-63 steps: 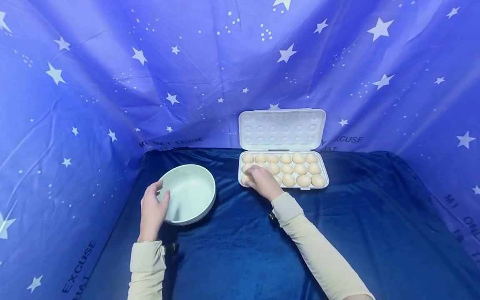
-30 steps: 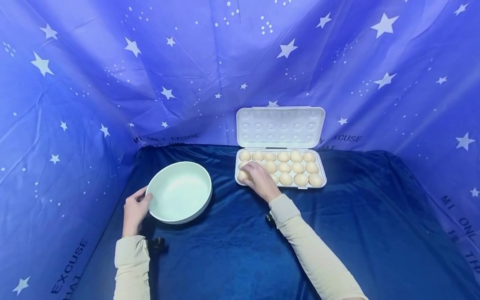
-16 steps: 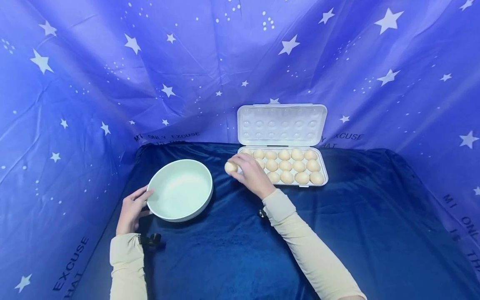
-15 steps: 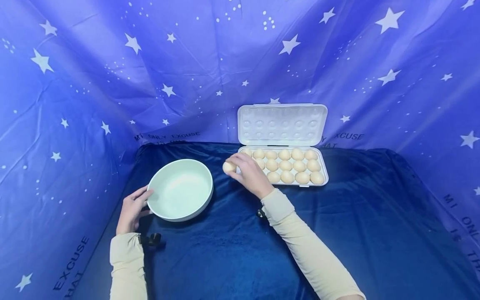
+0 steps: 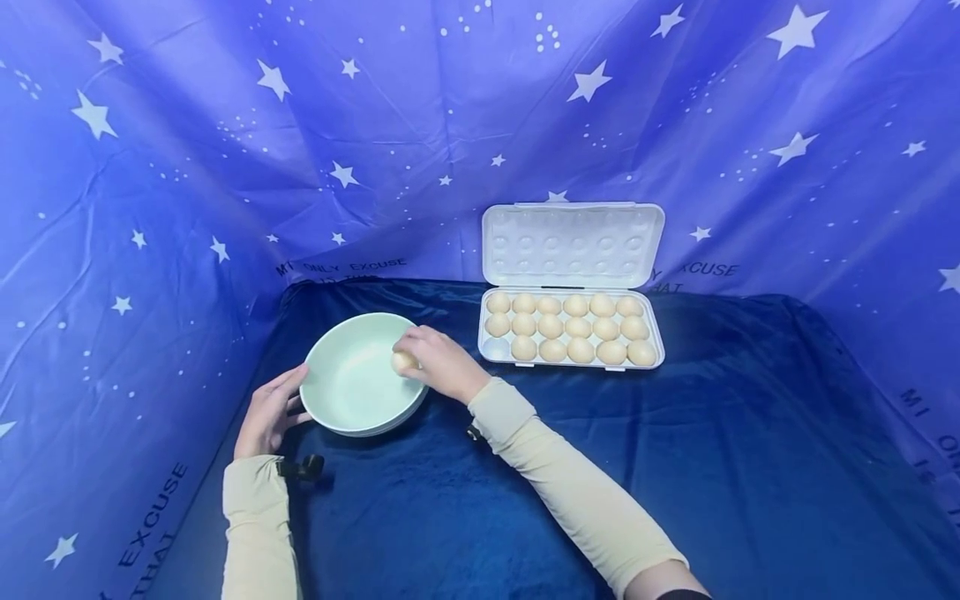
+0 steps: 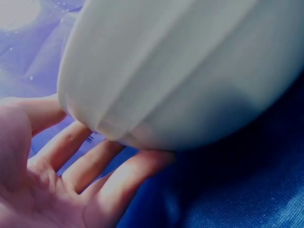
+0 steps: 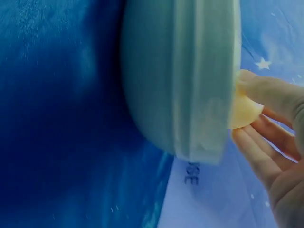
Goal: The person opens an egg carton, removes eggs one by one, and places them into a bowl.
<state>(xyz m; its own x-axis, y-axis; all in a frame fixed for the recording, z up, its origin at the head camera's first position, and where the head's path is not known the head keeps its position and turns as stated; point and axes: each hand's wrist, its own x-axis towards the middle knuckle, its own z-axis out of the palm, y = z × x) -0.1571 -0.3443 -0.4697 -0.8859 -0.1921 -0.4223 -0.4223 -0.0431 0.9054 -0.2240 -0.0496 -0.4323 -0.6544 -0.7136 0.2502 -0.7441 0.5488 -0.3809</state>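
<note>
A pale green bowl (image 5: 352, 383) stands at the left of the dark blue cloth in the head view. My left hand (image 5: 268, 414) lies against its left side, fingers fairly straight and touching the outer wall (image 6: 156, 85). Over the bowl's right rim, my right hand (image 5: 444, 367) pinches an egg (image 5: 403, 362) between thumb and fingers. The right wrist view shows this egg (image 7: 244, 110) at the rim, partly hidden by the bowl. To the right is an open white egg carton (image 5: 572, 246) with several eggs (image 5: 580, 350); its front-left hollow (image 5: 497, 348) holds none.
Dark blue cloth (image 5: 480, 517) covers the table beneath the bowl and carton. A blue curtain (image 5: 420, 125) with white stars hangs behind and on both sides. The carton's raised lid stands close to the back curtain.
My right hand has lifted an egg from the carton's front-left hollow and carried it left to the bowl's rim. Earlier, my left hand moved from above the bowl's rim to its left side.
</note>
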